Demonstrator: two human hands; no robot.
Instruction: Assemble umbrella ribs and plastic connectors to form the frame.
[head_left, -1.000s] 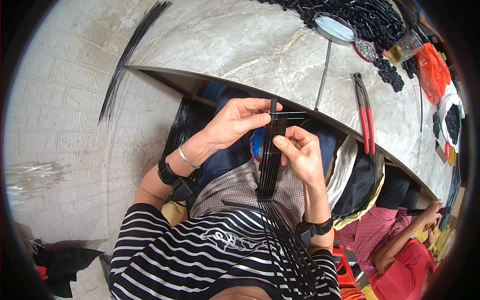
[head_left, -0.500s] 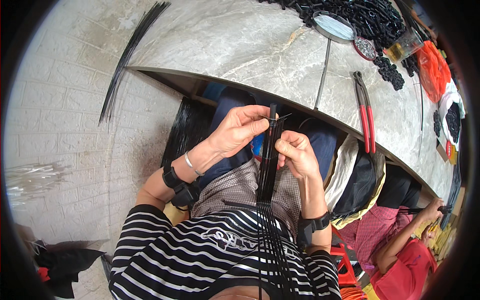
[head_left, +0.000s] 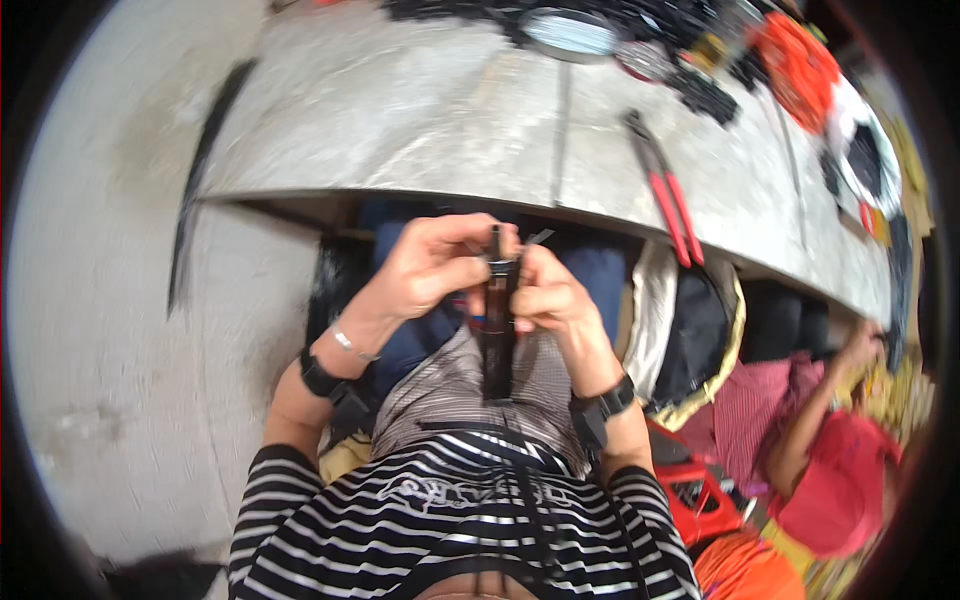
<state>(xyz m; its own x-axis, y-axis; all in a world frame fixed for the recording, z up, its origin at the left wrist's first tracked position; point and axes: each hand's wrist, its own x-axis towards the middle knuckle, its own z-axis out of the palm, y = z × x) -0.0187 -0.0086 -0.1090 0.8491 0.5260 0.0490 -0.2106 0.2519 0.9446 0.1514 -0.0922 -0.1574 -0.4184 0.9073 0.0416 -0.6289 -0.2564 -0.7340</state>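
Observation:
A bundle of thin black strands [head_left: 497, 352] hangs between my hands in front of my lap, its lower lengths trailing over my striped shirt. At its top stands a short black tube [head_left: 495, 242], upright. My left hand [head_left: 432, 268] is closed, pinching the bundle just below the tube's top end. Close beside it on the right, my right hand [head_left: 556, 294] has curled fingers pressed against the bundle's upper part. A thin dark end sticks out between the hands. Motion blur hides the fine detail at the fingertips.
The grey marbled table [head_left: 400, 120] lies beyond my hands. On it are red-handled pliers [head_left: 667, 195], a round dish [head_left: 570, 35], a heap of black pieces [head_left: 450, 8] and an orange bag [head_left: 797, 70]. At the right a person in red [head_left: 832, 485] sits working.
My right hand has moved up along the strands, closer to my left hand. The whole view has shifted, and it is blurrier. My left hand keeps its hold near the tube.

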